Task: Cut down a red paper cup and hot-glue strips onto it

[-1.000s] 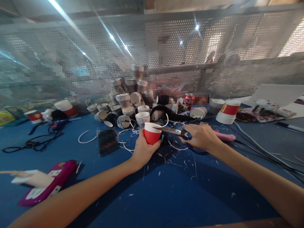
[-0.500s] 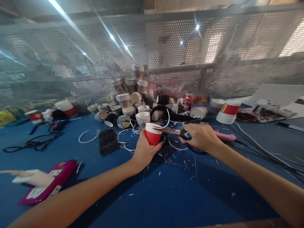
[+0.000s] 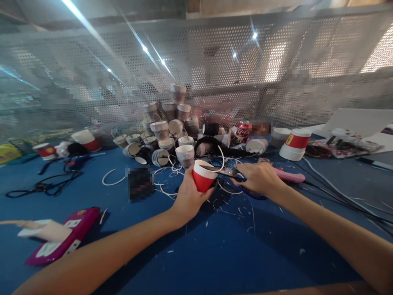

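Currently the left hand (image 3: 188,197) holds a cup (image 3: 202,180), the right hand (image 3: 256,178) scissors (image 3: 229,172).

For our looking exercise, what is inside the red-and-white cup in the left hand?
Blades of the scissors show at the mouth of the cup, against its white inside. The near wall hides the bottom.
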`<state>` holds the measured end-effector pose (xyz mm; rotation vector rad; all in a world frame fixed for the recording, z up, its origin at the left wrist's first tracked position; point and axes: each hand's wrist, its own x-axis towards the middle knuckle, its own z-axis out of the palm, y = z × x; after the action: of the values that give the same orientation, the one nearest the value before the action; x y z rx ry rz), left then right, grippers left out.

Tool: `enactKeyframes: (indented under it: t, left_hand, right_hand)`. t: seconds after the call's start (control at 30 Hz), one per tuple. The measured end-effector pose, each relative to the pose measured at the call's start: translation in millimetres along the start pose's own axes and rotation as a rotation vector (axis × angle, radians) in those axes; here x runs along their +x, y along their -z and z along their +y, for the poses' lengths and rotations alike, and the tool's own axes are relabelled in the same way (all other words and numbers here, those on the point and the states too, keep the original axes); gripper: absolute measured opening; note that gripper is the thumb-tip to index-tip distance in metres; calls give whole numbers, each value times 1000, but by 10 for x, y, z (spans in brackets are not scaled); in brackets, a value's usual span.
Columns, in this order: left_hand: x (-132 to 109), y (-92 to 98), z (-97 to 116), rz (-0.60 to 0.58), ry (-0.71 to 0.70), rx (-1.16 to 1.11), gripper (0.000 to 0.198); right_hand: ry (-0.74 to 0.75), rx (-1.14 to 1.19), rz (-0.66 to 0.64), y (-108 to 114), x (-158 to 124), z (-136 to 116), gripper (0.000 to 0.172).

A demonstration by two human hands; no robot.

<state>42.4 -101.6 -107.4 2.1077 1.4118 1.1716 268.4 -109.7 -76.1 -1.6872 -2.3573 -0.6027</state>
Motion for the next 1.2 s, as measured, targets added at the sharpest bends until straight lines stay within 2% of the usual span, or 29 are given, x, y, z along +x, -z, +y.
enactKeyframes:
  t: [0.1,0.23,0.33,0.43,0.6,0.8,1.0,1.2]
  left_hand:
    - [-12,-14,7,-3,-19,8,68]
    - [-19,15,60,-34,40,-60,66]
    - [-24,59,111,-104,125,-187,66]
    - [-12,77,103,-112,140,-289,62]
    - [42,39,-6,-50,112,-388,50]
    - [49,23,-31,-10,130,-410,49]
    - [6,55,-6,-72,77,-355,51]
    - [10,65,-5,-65,84,-298,50]
  right_hand:
    - [-31,-3,-48,15,9,-51,40]
    - [-137,63,-77,40,38,-88,39]
    - [-214,142,-106,52,66,-45,33]
    - [-236,233,-83,37,88,36,23]
    - [-184,347,-26,-9,93,123,25]
    - [-123,316,-70,1,58,99,22]
    - [69,409,1,-77,55,104,38]
    - [64,376,78,-121,75,161,49]
